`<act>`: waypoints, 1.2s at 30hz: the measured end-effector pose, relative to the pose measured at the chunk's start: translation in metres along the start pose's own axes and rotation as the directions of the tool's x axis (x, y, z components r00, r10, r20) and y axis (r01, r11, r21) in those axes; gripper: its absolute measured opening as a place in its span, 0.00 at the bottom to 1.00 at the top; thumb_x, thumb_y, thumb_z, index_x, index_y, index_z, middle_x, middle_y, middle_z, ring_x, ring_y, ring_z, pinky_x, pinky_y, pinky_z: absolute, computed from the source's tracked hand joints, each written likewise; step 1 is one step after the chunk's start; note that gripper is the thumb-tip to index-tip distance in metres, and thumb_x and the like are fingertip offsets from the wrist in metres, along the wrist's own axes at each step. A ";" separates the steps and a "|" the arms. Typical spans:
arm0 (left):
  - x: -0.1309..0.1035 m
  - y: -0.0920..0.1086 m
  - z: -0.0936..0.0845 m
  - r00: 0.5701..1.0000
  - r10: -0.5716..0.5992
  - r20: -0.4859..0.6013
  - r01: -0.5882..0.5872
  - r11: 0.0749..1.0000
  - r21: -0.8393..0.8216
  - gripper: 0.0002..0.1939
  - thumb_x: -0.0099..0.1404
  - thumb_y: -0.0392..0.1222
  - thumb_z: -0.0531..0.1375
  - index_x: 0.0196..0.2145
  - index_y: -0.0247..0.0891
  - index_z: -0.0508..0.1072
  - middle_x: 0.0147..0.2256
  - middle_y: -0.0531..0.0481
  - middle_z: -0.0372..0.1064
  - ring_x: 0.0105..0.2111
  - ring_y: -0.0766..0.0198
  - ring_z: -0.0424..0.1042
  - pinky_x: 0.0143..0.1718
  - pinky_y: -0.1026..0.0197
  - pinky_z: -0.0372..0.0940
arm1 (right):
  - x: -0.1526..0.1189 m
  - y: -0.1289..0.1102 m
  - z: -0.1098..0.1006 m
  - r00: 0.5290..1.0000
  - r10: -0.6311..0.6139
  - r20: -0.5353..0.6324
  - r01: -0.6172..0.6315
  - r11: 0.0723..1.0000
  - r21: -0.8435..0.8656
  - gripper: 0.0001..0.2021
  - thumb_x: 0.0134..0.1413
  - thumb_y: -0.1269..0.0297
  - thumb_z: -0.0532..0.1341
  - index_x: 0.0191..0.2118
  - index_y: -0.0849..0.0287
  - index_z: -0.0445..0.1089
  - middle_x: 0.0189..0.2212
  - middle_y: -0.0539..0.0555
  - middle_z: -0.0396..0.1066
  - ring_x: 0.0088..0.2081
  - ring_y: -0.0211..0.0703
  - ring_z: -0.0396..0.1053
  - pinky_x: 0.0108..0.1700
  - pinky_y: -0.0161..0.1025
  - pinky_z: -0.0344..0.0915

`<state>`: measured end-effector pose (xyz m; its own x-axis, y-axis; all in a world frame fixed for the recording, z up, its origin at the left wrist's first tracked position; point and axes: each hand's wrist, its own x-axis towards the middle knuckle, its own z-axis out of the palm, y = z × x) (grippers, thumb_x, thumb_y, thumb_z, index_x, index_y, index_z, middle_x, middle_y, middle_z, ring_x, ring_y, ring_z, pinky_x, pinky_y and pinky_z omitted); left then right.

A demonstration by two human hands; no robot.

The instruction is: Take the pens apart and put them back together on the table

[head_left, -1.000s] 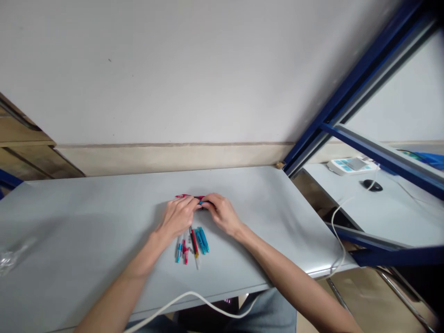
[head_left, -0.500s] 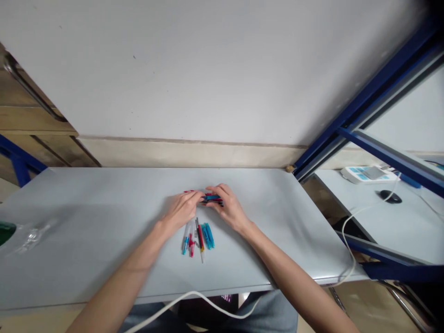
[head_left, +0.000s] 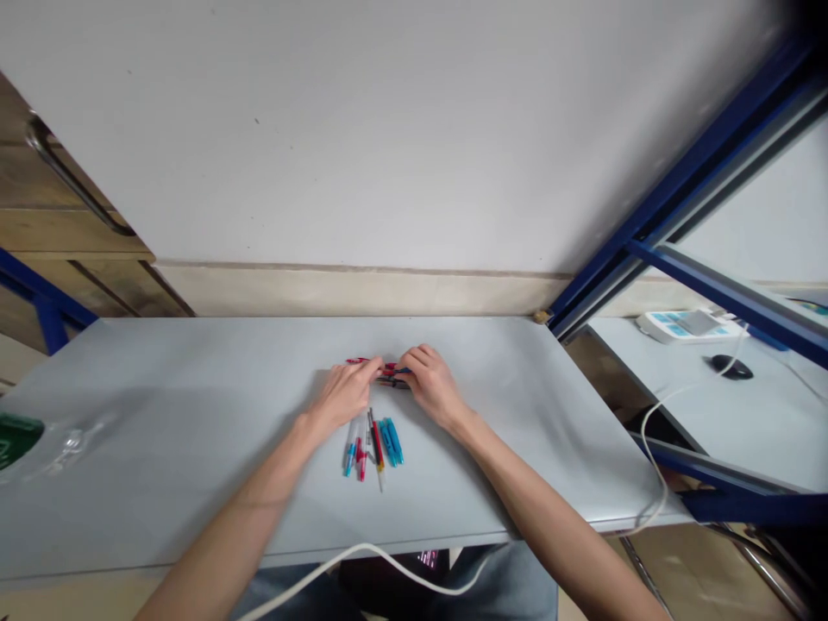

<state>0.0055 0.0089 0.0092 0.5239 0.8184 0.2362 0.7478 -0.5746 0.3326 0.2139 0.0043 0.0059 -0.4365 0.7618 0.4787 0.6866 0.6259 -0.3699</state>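
My left hand (head_left: 346, 392) bends its fingers closed over a small pile of red, blue and dark pen parts (head_left: 391, 380). What its fingertips grip is hidden. Facing it, my right hand (head_left: 432, 388) pinches a blue pen part (head_left: 403, 371) above the same pile. A red piece (head_left: 355, 360) sticks out behind the left fingers. Nearer to me lie clear pen barrels with blue and red ends (head_left: 350, 457), a red and dark ink refill (head_left: 376, 442) and light blue pen parts (head_left: 392, 442), side by side.
The grey table (head_left: 213, 466) meets a white wall. At its left lies a clear plastic bottle with a green label (head_left: 19, 440). A white cable (head_left: 388, 573) crosses my lap. On the right, a blue metal frame (head_left: 599, 267) separates another table with a black mouse (head_left: 730, 366) and a power strip (head_left: 673, 326).
My right fingers have closed in and less of the blue pen part shows between the hands. The whole view has shifted slightly. The loose pen parts in front stay put.
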 end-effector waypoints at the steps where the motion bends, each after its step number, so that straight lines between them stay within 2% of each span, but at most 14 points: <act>1: 0.000 -0.001 0.000 1.000 0.020 -0.015 -0.020 1.000 0.001 0.12 0.75 0.38 0.49 0.47 0.44 0.71 0.38 0.49 0.77 0.37 0.59 0.77 0.34 0.62 0.61 | 0.000 0.001 0.000 1.000 0.005 0.000 -0.005 1.000 0.003 0.07 0.68 0.72 0.55 0.40 0.58 0.70 0.36 0.57 0.71 0.41 0.50 0.63 0.44 0.43 0.60; 4: -0.001 -0.001 -0.001 0.996 0.064 -0.066 -0.063 0.998 0.022 0.13 0.77 0.44 0.49 0.48 0.45 0.72 0.43 0.50 0.76 0.40 0.60 0.76 0.37 0.62 0.61 | -0.001 -0.003 -0.001 0.999 -0.011 0.053 0.011 1.000 0.001 0.11 0.69 0.76 0.51 0.44 0.59 0.70 0.38 0.58 0.70 0.42 0.49 0.63 0.44 0.42 0.62; 7: -0.001 -0.001 -0.002 0.994 0.062 -0.086 -0.057 0.997 0.058 0.15 0.77 0.41 0.47 0.42 0.43 0.74 0.39 0.49 0.74 0.38 0.61 0.74 0.37 0.63 0.61 | 0.000 -0.008 0.000 0.996 -0.025 0.088 0.024 1.000 0.014 0.12 0.71 0.71 0.50 0.46 0.59 0.70 0.38 0.58 0.69 0.41 0.49 0.64 0.45 0.43 0.64; 10: 0.000 -0.004 -0.004 0.994 0.063 -0.092 -0.056 0.996 0.072 0.15 0.75 0.37 0.48 0.38 0.41 0.74 0.35 0.49 0.72 0.36 0.62 0.72 0.35 0.63 0.59 | 0.001 -0.007 -0.003 0.997 -0.012 0.073 0.011 1.000 0.024 0.13 0.72 0.67 0.50 0.41 0.59 0.71 0.36 0.58 0.68 0.39 0.49 0.64 0.42 0.43 0.64; 14: 0.000 -0.015 -0.007 0.986 -0.007 -0.169 0.018 0.998 0.062 0.13 0.73 0.36 0.49 0.35 0.40 0.73 0.33 0.50 0.71 0.33 0.62 0.69 0.33 0.62 0.56 | 0.001 0.007 -0.016 0.996 0.046 -0.075 -0.045 0.999 0.014 0.14 0.72 0.67 0.49 0.39 0.58 0.71 0.35 0.58 0.68 0.39 0.48 0.64 0.43 0.43 0.63; 16: 0.000 -0.021 -0.008 0.975 -0.042 -0.219 0.052 0.998 0.037 0.13 0.72 0.35 0.49 0.35 0.40 0.72 0.33 0.50 0.71 0.32 0.62 0.68 0.33 0.61 0.55 | 0.000 0.013 -0.023 0.977 0.112 -0.179 -0.106 0.993 0.045 0.13 0.71 0.65 0.51 0.37 0.58 0.71 0.34 0.57 0.68 0.37 0.47 0.65 0.43 0.41 0.62; 18: -0.001 -0.025 -0.008 0.966 -0.060 -0.251 0.062 0.998 0.000 0.13 0.72 0.35 0.49 0.35 0.40 0.72 0.33 0.50 0.71 0.31 0.63 0.68 0.33 0.61 0.55 | -0.003 0.015 -0.027 0.955 0.203 -0.216 -0.186 0.978 0.098 0.14 0.71 0.62 0.52 0.35 0.58 0.70 0.30 0.53 0.67 0.32 0.42 0.64 0.37 0.37 0.60; 20: -0.001 -0.026 -0.006 0.961 -0.071 -0.266 0.063 0.997 -0.039 0.12 0.73 0.36 0.50 0.35 0.40 0.72 0.33 0.51 0.72 0.30 0.63 0.68 0.33 0.61 0.55 | -0.005 0.009 -0.025 0.949 0.278 -0.152 -0.258 0.956 0.141 0.17 0.71 0.58 0.53 0.32 0.58 0.70 0.23 0.49 0.64 0.25 0.38 0.59 0.31 0.35 0.56; 22: -0.002 -0.024 -0.002 0.963 -0.074 -0.259 0.056 0.995 -0.077 0.12 0.73 0.37 0.50 0.34 0.40 0.72 0.33 0.51 0.72 0.30 0.63 0.68 0.33 0.62 0.56 | -0.007 -0.003 -0.020 0.962 0.273 -0.027 -0.263 0.945 0.193 0.19 0.71 0.57 0.52 0.31 0.59 0.72 0.20 0.48 0.64 0.22 0.36 0.57 0.30 0.34 0.54; 26: -0.002 -0.015 0.007 0.973 -0.053 -0.223 0.017 0.987 -0.159 0.13 0.73 0.38 0.50 0.36 0.40 0.73 0.34 0.50 0.73 0.32 0.63 0.69 0.35 0.62 0.58 | -0.012 -0.034 -0.005 0.985 0.011 0.172 -0.075 0.924 0.375 0.13 0.70 0.61 0.55 0.38 0.59 0.75 0.32 0.53 0.74 0.33 0.41 0.69 0.39 0.35 0.61; 29: -0.001 -0.011 0.011 0.979 -0.056 -0.196 0.015 0.979 -0.204 0.13 0.73 0.37 0.50 0.35 0.40 0.73 0.33 0.51 0.73 0.31 0.64 0.68 0.34 0.63 0.58 | -0.016 -0.050 0.000 0.969 -0.039 0.244 -0.077 0.890 0.448 0.09 0.69 0.62 0.58 0.44 0.57 0.74 0.35 0.54 0.76 0.33 0.41 0.70 0.39 0.36 0.63; 32: -0.001 -0.011 0.012 0.978 -0.071 -0.194 0.030 0.977 -0.209 0.13 0.72 0.36 0.50 0.34 0.40 0.73 0.33 0.51 0.73 0.31 0.64 0.69 0.34 0.63 0.58 | -0.017 -0.053 -0.001 0.957 -0.022 0.289 -0.129 0.860 0.494 0.09 0.66 0.58 0.62 0.39 0.58 0.75 0.31 0.52 0.76 0.30 0.40 0.70 0.36 0.35 0.64; 34: -0.002 -0.012 0.012 0.977 -0.072 -0.201 0.031 0.979 -0.200 0.12 0.72 0.36 0.51 0.35 0.40 0.74 0.34 0.51 0.74 0.33 0.63 0.70 0.35 0.62 0.58 | -0.015 -0.050 -0.004 0.953 -0.043 0.300 -0.132 0.832 0.539 0.11 0.66 0.59 0.61 0.36 0.59 0.76 0.31 0.53 0.77 0.32 0.41 0.72 0.39 0.37 0.66; 36: -0.002 -0.012 0.011 0.976 -0.072 -0.206 0.033 0.982 -0.187 0.12 0.72 0.35 0.51 0.35 0.40 0.73 0.34 0.51 0.74 0.33 0.63 0.70 0.35 0.62 0.58 | -0.014 -0.047 -0.007 0.949 -0.076 0.306 -0.120 0.809 0.575 0.10 0.67 0.62 0.60 0.37 0.60 0.77 0.34 0.55 0.78 0.36 0.43 0.75 0.44 0.39 0.68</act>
<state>0.0002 0.0139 -0.0049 0.3731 0.8396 0.3948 0.6751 -0.5376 0.5053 0.1916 -0.0364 0.0219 -0.6444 0.7263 0.2393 0.2735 0.5112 -0.8148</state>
